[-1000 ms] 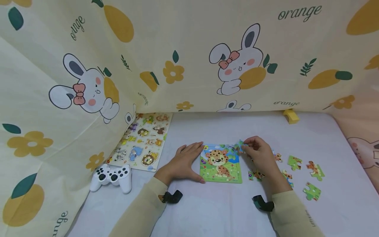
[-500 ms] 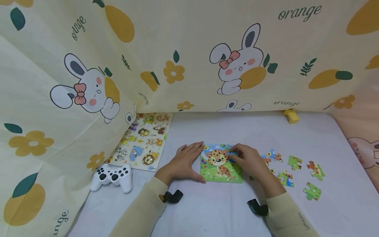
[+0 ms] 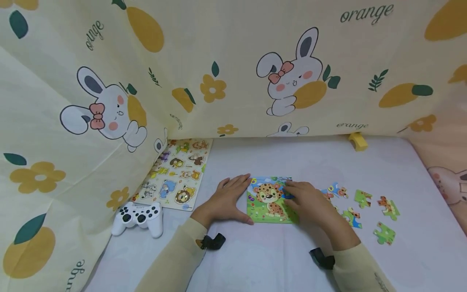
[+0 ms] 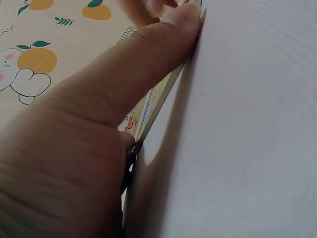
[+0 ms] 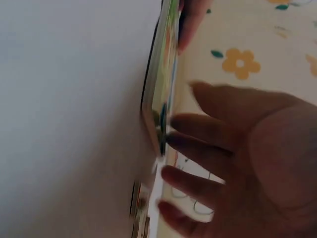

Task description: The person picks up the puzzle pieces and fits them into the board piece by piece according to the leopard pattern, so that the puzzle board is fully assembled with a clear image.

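A square jigsaw puzzle board (image 3: 261, 209) with a leopard picture lies flat on the table in the head view. My left hand (image 3: 225, 201) rests along its left side, fingers stretched to the upper corner and thumb at the lower one. From the left wrist, that thumb (image 4: 143, 64) appears straight against the board's edge. Over the board's right part lies my right hand (image 3: 311, 201), its fingertips on or just above the picture. The right wrist view has those fingers (image 5: 198, 186) spread, with no piece visible between them. The hand hides the board's right edge.
Several loose puzzle pieces (image 3: 384, 234) lie right of the board. At the left are a white game controller (image 3: 140, 219) and an animal peg board (image 3: 189, 175). A yellow block (image 3: 358, 142) stands at the back, by the printed curtain (image 3: 240, 48).
My right hand came left from the board's upper right corner with a puzzle piece pinched, and the piece went down onto the board. Its fingers have since loosened. My left hand kept its place.
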`<state>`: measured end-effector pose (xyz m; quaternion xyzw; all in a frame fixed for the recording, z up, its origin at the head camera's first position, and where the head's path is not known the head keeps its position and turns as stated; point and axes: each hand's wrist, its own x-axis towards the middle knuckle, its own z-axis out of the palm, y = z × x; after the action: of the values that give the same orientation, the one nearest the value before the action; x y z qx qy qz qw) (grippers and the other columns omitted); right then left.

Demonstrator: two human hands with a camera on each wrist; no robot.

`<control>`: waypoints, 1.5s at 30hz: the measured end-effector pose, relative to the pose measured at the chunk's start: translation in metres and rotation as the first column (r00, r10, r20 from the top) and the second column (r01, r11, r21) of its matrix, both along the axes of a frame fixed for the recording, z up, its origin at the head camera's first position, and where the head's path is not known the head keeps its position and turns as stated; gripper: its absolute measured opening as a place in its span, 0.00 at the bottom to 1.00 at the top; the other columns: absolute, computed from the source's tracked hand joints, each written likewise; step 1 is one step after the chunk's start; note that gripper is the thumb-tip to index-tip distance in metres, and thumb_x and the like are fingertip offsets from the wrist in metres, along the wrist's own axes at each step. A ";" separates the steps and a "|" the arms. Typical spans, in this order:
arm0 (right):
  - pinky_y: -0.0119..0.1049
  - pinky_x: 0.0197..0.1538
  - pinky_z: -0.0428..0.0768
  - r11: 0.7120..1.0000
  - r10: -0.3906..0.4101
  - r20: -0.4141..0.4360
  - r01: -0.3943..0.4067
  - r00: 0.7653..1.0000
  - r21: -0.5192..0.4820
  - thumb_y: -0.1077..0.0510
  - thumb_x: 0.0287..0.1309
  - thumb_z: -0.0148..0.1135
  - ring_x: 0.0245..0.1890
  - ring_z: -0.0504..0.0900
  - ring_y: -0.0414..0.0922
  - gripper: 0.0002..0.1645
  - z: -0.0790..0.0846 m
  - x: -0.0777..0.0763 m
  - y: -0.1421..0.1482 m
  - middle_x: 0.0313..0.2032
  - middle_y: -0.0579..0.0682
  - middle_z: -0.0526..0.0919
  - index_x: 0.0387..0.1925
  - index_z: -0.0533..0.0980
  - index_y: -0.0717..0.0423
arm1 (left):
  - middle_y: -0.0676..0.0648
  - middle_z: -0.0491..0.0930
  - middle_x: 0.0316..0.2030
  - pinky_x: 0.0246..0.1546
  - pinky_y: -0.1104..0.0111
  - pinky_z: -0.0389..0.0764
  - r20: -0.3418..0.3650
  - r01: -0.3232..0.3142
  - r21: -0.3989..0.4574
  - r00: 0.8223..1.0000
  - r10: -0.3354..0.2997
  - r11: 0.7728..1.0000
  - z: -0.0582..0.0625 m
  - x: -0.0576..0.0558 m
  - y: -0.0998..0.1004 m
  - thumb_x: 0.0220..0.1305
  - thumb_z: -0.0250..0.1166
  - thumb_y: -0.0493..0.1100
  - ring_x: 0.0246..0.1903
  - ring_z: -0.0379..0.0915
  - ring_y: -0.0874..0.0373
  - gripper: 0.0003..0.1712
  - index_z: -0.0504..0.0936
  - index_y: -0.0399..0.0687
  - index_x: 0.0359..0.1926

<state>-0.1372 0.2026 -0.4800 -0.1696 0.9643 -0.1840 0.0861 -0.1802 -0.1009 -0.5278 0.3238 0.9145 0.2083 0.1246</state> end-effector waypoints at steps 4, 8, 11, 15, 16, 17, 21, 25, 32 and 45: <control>0.78 0.66 0.66 0.998 0.049 0.030 -0.050 0.998 0.045 0.48 0.76 0.69 0.79 0.60 0.69 0.36 -0.003 0.005 -0.007 0.80 0.61 0.66 0.76 0.74 0.61 | 0.56 0.41 0.88 0.82 0.50 0.36 0.002 -0.001 0.010 1.000 0.001 1.000 0.000 0.001 -0.001 0.44 0.81 0.80 0.85 0.34 0.59 0.82 0.50 0.51 0.89; 0.78 0.68 0.62 0.997 0.052 0.017 -0.053 0.999 0.051 0.46 0.75 0.70 0.81 0.55 0.68 0.41 -0.006 0.007 -0.012 0.81 0.61 0.64 0.79 0.71 0.61 | 0.56 0.40 0.88 0.82 0.50 0.35 0.014 -0.002 0.006 1.000 0.002 1.000 0.001 0.002 -0.002 0.44 0.81 0.80 0.85 0.33 0.60 0.82 0.50 0.51 0.89; 0.79 0.67 0.62 0.996 0.070 0.009 -0.070 0.998 0.061 0.43 0.74 0.69 0.81 0.55 0.67 0.43 -0.008 0.008 -0.015 0.81 0.62 0.64 0.79 0.70 0.62 | 0.56 0.39 0.88 0.82 0.50 0.35 0.009 -0.001 0.003 1.000 0.001 1.000 0.000 0.002 -0.002 0.44 0.81 0.80 0.85 0.33 0.60 0.82 0.49 0.51 0.89; 0.80 0.67 0.62 0.996 0.058 0.012 -0.059 0.998 0.065 0.43 0.75 0.68 0.81 0.55 0.68 0.44 -0.008 0.010 -0.016 0.81 0.62 0.63 0.80 0.68 0.64 | 0.56 0.40 0.88 0.82 0.50 0.36 -0.007 0.006 0.002 1.000 -0.006 1.000 -0.002 0.000 -0.001 0.44 0.80 0.81 0.85 0.33 0.60 0.82 0.50 0.51 0.89; 0.79 0.67 0.61 0.997 0.046 0.016 -0.047 0.999 0.065 0.44 0.75 0.68 0.81 0.55 0.68 0.44 -0.008 0.010 -0.016 0.81 0.62 0.63 0.80 0.67 0.64 | 0.56 0.40 0.88 0.82 0.50 0.36 -0.010 0.008 0.000 1.000 -0.008 1.000 -0.002 -0.001 -0.001 0.44 0.80 0.81 0.85 0.33 0.60 0.82 0.50 0.51 0.89; 0.80 0.67 0.61 0.997 0.035 0.018 -0.036 0.999 0.063 0.44 0.75 0.68 0.81 0.54 0.69 0.45 -0.007 0.011 -0.016 0.81 0.62 0.63 0.80 0.67 0.64 | 0.56 0.39 0.88 0.82 0.50 0.36 -0.011 0.010 -0.003 1.000 -0.010 1.000 -0.003 -0.001 0.000 0.44 0.80 0.81 0.84 0.32 0.60 0.82 0.50 0.52 0.89; 0.79 0.67 0.61 0.998 0.007 0.021 -0.008 1.000 0.057 0.43 0.75 0.68 0.81 0.54 0.69 0.46 -0.006 0.012 -0.015 0.82 0.61 0.62 0.81 0.66 0.64 | 0.57 0.38 0.88 0.82 0.50 0.35 -0.006 0.011 -0.013 1.000 -0.011 1.000 -0.004 -0.002 0.001 0.45 0.79 0.82 0.85 0.31 0.60 0.82 0.49 0.52 0.90; 0.78 0.66 0.61 0.998 0.005 0.020 -0.007 1.000 0.061 0.41 0.76 0.67 0.81 0.54 0.70 0.46 -0.007 0.012 -0.015 0.82 0.61 0.61 0.82 0.65 0.63 | 0.57 0.38 0.88 0.82 0.50 0.35 0.005 0.006 -0.014 1.000 -0.006 1.000 -0.002 -0.001 0.001 0.45 0.80 0.81 0.85 0.32 0.59 0.82 0.49 0.52 0.90; 0.79 0.68 0.58 1.000 -0.004 0.050 0.002 0.999 0.025 0.39 0.76 0.66 0.82 0.50 0.71 0.49 -0.010 0.010 -0.012 0.84 0.59 0.57 0.84 0.62 0.61 | 0.56 0.38 0.88 0.82 0.50 0.35 0.003 0.008 -0.014 1.000 -0.008 1.000 -0.001 -0.002 0.001 0.46 0.79 0.80 0.85 0.32 0.59 0.81 0.49 0.52 0.90; 0.74 0.74 0.60 0.907 -0.049 0.171 0.115 0.984 -0.405 0.41 0.79 0.64 0.79 0.59 0.70 0.43 -0.009 -0.004 0.032 0.80 0.64 0.64 0.82 0.66 0.59 | 0.57 0.38 0.88 0.82 0.51 0.34 0.005 -0.001 -0.009 1.000 0.001 1.000 -0.002 0.001 0.001 0.45 0.80 0.80 0.85 0.31 0.60 0.81 0.49 0.52 0.89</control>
<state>-0.1412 0.2347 -0.4888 -0.1281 0.9001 -0.3998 0.1162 -0.1793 -0.1000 -0.5300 0.3221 0.9153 0.2053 0.1281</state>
